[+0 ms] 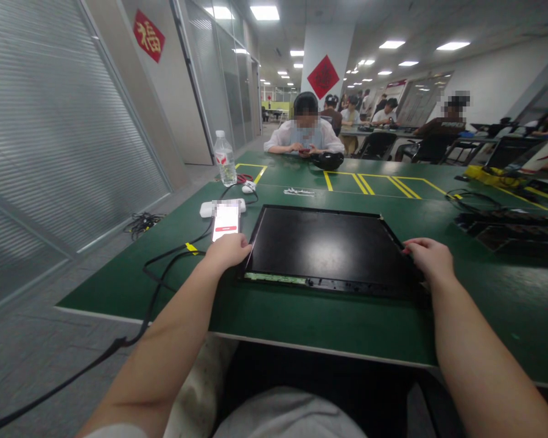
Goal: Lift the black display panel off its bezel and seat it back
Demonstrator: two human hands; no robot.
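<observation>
A flat black LCD screen panel (pixel 322 246) lies face up on the green table in front of me, with a green circuit strip (pixel 274 278) along its near edge. My left hand (pixel 231 248) grips the panel's left edge, thumb towards the frame. On the opposite side, my right hand (pixel 432 258) has its fingers closed on the right edge; the undersides of both grips are hidden. Just beyond my left hand a lit smartphone (pixel 226 226) leans against a white block-shaped object (pixel 206 210).
A black cable (pixel 158 286) runs over the table's left edge. Farther back are a water bottle (pixel 224 161), a white mouse (pixel 249 188) and a silvery strip (pixel 298 191). Dark panel-like parts (pixel 506 231) lie at right. Across the table sits a person (pixel 305 134) holding a phone.
</observation>
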